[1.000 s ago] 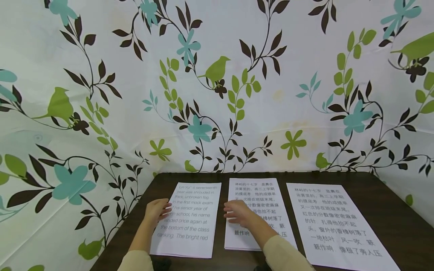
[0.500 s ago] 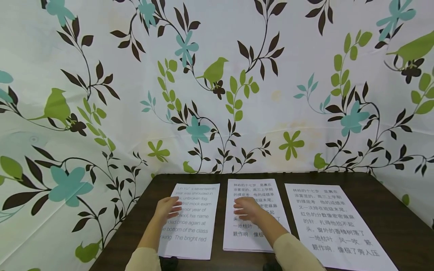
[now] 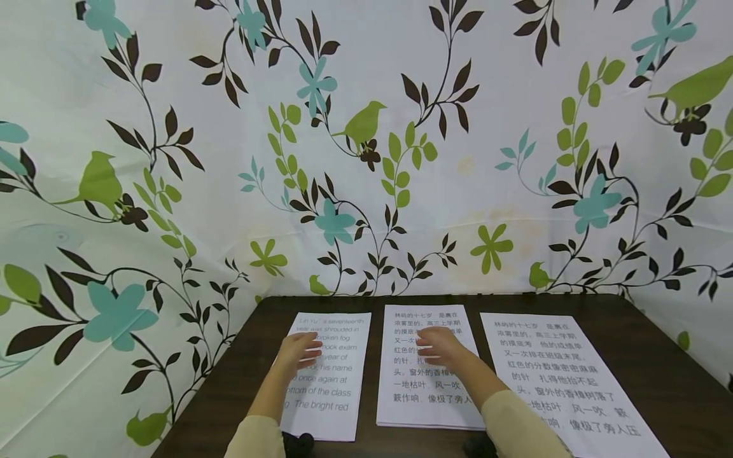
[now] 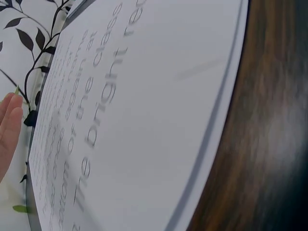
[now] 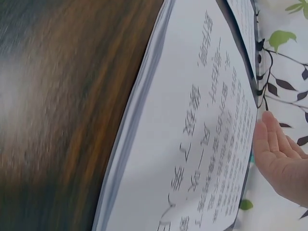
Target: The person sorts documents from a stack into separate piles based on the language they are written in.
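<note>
My left hand (image 3: 298,351) is held over the left-hand stack of paper (image 3: 321,425), which is printed with English text. Its fingers are relaxed, with nothing in them; in the left wrist view only a few fingers (image 4: 9,127) show at the edge. Above the middle stack of paper (image 3: 412,416), printed with Chinese characters, my right hand (image 3: 442,347) hovers with loosely extended fingers and holds nothing. The right wrist view shows this hand (image 5: 281,161) beyond the far side of the printed stack (image 5: 154,139). Each hand covers part of the print below it.
Another sheet with Chinese text (image 3: 550,369) lies on the right, partly behind the right sleeve (image 3: 518,423). All the paper rests on a dark wood-grain table (image 3: 223,401). A white cloth (image 3: 366,254) patterned with birds and leaves hangs behind it.
Both hands have drifted to the right over their stacks, keeping about the same spacing. The papers stay in place; the head view has shifted slightly.
</note>
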The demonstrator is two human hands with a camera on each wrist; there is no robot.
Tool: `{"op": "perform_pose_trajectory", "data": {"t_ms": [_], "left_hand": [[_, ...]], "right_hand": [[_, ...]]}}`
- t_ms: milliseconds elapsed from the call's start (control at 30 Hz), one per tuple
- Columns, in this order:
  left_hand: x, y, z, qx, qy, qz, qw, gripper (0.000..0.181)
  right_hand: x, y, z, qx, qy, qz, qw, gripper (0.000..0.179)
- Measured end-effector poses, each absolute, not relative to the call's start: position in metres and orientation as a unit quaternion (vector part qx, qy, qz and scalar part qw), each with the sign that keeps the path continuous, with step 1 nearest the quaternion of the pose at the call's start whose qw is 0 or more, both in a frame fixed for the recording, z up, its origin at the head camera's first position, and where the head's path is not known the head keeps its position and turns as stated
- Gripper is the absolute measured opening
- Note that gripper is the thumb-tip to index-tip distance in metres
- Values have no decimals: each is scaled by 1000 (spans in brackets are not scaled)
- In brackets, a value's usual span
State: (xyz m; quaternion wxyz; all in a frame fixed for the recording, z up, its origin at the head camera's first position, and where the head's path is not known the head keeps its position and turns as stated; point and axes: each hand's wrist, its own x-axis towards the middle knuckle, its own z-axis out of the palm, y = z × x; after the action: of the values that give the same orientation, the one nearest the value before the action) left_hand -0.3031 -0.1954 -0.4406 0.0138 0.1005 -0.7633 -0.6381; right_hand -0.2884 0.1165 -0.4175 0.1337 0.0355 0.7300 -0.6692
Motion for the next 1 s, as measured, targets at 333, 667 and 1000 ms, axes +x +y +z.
{"op": "perform_pose_trajectory", "data": {"t_ms": [333,667,1000], "left_hand": [[-304,-166,-435,85,-753,-652,-19,48],[-308,-144,-439,60,-759,-647,-42,48],[-310,-116,-443,38,-755,-652,-67,44]], "right_hand": [[-288,141,-417,66,746,-652,116,48],[-288,170,-420,84,748,-650,105,49],[-286,191,-420,125,754,-639,83,49]]}}
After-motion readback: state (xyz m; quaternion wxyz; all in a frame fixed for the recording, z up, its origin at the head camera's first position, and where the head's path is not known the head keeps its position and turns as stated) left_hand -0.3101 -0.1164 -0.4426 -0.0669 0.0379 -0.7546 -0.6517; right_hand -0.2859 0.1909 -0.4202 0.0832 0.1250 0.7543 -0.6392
